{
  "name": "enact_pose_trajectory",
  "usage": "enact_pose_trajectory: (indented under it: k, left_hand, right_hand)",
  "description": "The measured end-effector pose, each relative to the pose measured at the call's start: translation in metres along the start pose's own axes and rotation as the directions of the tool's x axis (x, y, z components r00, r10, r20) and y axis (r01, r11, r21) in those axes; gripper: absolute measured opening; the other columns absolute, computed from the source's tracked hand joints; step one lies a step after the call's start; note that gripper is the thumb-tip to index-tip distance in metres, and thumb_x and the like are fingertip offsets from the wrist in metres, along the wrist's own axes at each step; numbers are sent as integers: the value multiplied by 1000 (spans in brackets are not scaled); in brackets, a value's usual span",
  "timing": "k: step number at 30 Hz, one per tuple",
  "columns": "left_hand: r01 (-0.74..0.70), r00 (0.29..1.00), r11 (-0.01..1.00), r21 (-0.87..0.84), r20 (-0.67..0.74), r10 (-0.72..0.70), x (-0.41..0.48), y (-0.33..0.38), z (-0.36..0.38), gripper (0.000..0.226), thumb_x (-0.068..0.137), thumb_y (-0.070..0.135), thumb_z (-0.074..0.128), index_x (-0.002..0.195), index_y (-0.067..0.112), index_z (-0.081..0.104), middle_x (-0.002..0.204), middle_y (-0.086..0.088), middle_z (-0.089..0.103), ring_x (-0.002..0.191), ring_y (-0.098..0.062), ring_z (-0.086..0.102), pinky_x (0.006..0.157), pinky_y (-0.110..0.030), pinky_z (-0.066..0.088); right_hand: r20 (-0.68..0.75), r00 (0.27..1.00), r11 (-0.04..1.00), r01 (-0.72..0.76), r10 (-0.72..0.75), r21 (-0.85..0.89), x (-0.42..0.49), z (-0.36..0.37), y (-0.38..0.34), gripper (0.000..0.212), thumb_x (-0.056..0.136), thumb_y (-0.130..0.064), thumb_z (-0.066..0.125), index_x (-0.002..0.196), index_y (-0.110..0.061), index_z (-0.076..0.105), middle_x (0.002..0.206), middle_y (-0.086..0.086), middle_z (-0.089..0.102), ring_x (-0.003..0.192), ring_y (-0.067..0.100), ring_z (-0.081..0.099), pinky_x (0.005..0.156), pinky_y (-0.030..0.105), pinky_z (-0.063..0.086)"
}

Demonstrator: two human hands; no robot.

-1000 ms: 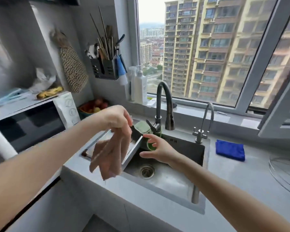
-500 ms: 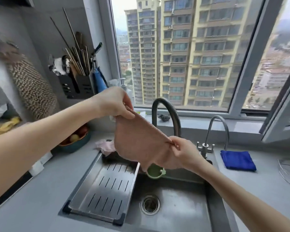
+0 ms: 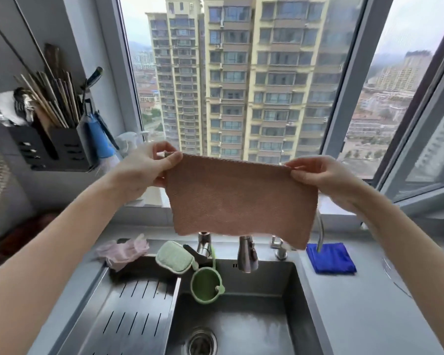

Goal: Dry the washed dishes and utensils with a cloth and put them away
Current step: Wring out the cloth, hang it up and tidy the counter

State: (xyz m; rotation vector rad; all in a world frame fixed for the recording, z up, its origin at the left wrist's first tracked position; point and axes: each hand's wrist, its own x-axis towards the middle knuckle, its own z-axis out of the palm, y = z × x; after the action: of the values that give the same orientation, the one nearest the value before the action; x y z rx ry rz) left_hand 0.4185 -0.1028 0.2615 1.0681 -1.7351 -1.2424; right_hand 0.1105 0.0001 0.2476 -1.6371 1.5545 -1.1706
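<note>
A: Where's the pinkish-brown woven cloth [image 3: 241, 198]?

B: Stretched flat above the steel sink [image 3: 254, 324], left hand [image 3: 141, 170] and right hand [image 3: 326, 175] each pinching a top corner.

A: Handling?

B: Probably light and limp; hold corners or bunch it.

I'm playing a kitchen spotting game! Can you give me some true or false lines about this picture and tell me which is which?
1. Both hands hold the pink cloth spread out. True: the left hand and the right hand each pinch a top corner.
2. The blue cloth lies inside the sink. False: it lies on the counter, right of the sink.
3. A green cup hangs by the tap. True.
4. Plates fill the draining tray. False: it holds no plates.
5. The chopsticks lie on the counter. False: they stand in the wall rack.
</note>
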Motion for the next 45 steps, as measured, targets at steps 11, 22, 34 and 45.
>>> enact_pose_trajectory:
  k: [11,22,34,45]
  left_hand:
    - [126,936,858,498,-345,63,69,-64,37,32,89,21,59,120,12,57,119,-9,59,109,-26,55,92,-35,44]
    - [-297,917,648,702,19,399,49,-12,126,25,85,31,64,108,23,68,101,-5,57,98,-23,54,81,-28,39]
    - [-353,931,897,267,9,364,58,-39,297,15,88,15,61,100,20,67,93,7,67,84,-4,63,68,-11,50]
    - [-19,953,969,247,-287,92,53,-108,311,19,88,12,59,92,30,62,84,13,66,76,-1,61,73,-25,52]
  right_hand:
    - [1,999,883,36,-41,-468,124,60,31,27,95,-28,56,116,-16,68,119,5,67,110,21,62,95,39,49]
    - [-285,958,995,39,-12,90,30,8,79,16,97,-15,51,101,-14,67,95,7,71,84,17,68,73,28,56]
    - [-122,926,482,-294,357,-825,-67,-64,346,50,94,-13,49,142,-26,42,151,5,36,135,27,36,107,33,34]
    - [265,831,296,127,489,-947,13,-58,444,72,88,-21,47,151,-32,14,155,13,19,134,37,29,110,46,25]
